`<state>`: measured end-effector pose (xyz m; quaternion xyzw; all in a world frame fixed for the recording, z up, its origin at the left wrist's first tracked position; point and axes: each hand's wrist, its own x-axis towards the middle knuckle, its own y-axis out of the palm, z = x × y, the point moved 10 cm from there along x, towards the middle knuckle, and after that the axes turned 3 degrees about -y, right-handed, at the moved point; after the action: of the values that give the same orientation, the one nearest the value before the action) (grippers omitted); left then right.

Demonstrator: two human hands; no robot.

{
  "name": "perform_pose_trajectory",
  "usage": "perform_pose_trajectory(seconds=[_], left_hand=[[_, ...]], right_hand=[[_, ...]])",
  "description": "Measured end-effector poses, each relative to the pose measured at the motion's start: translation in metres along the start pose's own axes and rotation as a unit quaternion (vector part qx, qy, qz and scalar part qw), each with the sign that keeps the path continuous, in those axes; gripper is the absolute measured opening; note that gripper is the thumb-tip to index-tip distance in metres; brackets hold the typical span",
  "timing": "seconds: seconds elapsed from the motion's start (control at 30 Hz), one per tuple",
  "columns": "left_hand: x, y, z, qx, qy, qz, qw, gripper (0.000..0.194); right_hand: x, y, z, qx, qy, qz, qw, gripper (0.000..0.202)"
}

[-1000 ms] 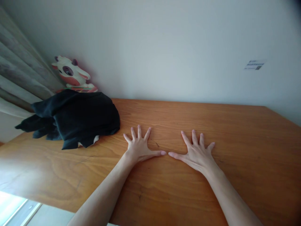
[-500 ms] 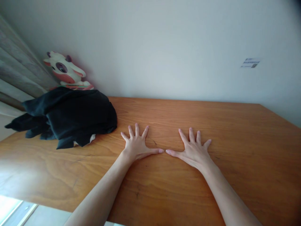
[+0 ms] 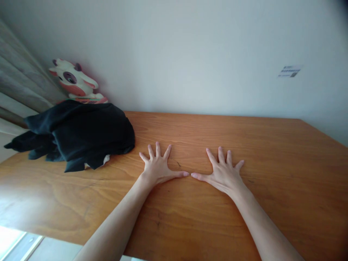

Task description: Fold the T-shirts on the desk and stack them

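My left hand point(image 3: 157, 167) lies palm down on the brown wooden table point(image 3: 185, 221), fingers spread wide and thumb stretched to the right. Facing it, my right hand point(image 3: 224, 173) rests palm down on the same surface, also spread, its thumb pointing left. A small gap separates the two thumb tips. Neither hand holds anything. To the left of my left hand, a short way off, is a heap of black cloth point(image 3: 92, 130) with a bit of something pale showing under its lower edge. What the cloth covers is hidden.
A cow figure point(image 3: 74, 79) in white and pink stands behind the cloth against the wall point(image 3: 190, 54). A pale curtain point(image 3: 21, 69) hangs at the far left. On the wall at right is a small printed label point(image 3: 290, 71). The table's front edge shows at lower left.
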<state>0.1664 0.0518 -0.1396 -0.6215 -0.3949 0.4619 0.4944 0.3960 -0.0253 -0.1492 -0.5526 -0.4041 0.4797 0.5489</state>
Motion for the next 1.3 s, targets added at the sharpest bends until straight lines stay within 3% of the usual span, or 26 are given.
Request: perform_pose_trajectory(seconds=[1.3], left_hand=[[0.0020, 0.0010, -0.0002, -0.004, 0.014, 0.001, 1.000, 0.135]], right_hand=[[0.0022, 0.0007, -0.0021, 0.014, -0.012, -0.019, 1.000, 0.121]])
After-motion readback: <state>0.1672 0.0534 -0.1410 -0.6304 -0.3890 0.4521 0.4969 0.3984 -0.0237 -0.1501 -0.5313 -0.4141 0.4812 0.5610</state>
